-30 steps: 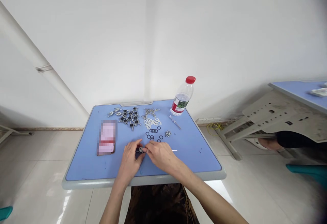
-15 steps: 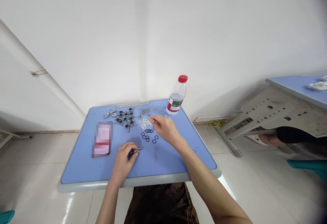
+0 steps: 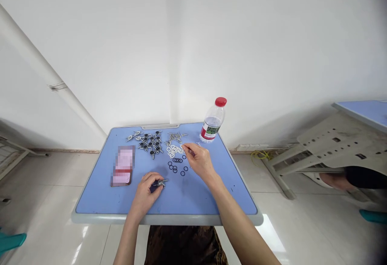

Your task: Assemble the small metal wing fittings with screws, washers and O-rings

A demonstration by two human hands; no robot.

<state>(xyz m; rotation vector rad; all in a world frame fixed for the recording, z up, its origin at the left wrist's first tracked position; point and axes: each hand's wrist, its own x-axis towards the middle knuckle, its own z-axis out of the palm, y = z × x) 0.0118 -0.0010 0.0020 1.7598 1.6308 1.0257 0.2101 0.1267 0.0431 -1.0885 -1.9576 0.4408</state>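
My left hand [image 3: 147, 192] rests on the blue desk near its front edge, fingers curled round a small silver metal fitting [image 3: 161, 183] with thin arms sticking out. My right hand [image 3: 198, 160] is closed in a pinch at the right edge of a pile of white rings [image 3: 173, 151]; whatever is between its fingertips is too small to make out. Thin black rings [image 3: 175, 169] lie loose between my hands. Behind the white rings is a heap of small metal pieces [image 3: 175, 136]. To its left lie several metal fittings with black round centres [image 3: 152, 144].
A phone [image 3: 123, 166] lies on the left of the desk [image 3: 99, 200]. A water bottle with a red cap [image 3: 212, 122] stands at the back right, near the wall. Another desk [image 3: 365, 111] is at the right, with part of a person's foot [image 3: 335, 181] beneath it.
The view has shifted slightly. My right hand has drawn a little rightward from the white rings, still pinched. My left hand keeps hold of the metal fitting in about the same place.
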